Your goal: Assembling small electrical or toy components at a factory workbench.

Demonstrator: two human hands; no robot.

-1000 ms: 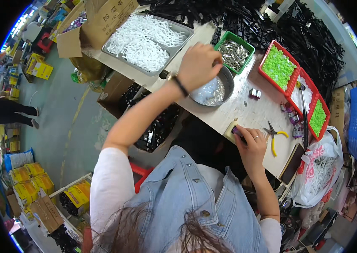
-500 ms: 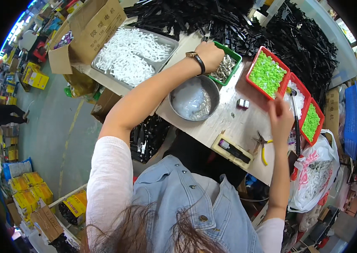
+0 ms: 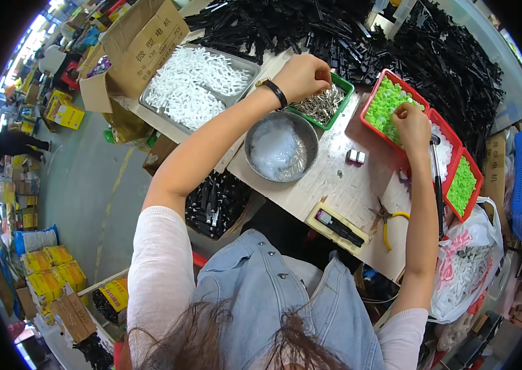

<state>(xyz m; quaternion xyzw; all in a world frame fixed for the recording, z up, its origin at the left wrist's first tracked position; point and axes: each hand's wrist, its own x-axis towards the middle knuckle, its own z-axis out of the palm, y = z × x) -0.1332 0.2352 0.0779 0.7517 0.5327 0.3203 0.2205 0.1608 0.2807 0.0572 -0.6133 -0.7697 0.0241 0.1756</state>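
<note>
My left hand (image 3: 303, 76), with a black band on its wrist, hovers over the green tray (image 3: 348, 92) of small metal pieces (image 3: 324, 103). Its fingers are curled together; whatever they hold is hidden. At the red tray (image 3: 374, 128) of bright green plastic pieces (image 3: 387, 102), my right hand (image 3: 411, 125) reaches in with bent, closed fingertips, their contents too small to make out. Before me a cream holder (image 3: 317, 216) carries a black part with a purple end (image 3: 340, 228). Beside it lie yellow-handled pliers (image 3: 385, 214). A silvery block-shaped part (image 3: 355, 157) sits mid-table.
A round metal bowl (image 3: 250, 161) with a clear bag stands below my left forearm. White pieces (image 3: 190, 83) fill a metal tray at left. Black parts (image 3: 329, 28) are heaped at the back. More red trays (image 3: 472, 203), a black-handled tool (image 3: 439, 191) and a plastic bag (image 3: 468, 271) are at right.
My left hand has lifted slightly off the metal pieces, fingers drawn together. My right hand has moved up from the table side into the tray of green pieces.
</note>
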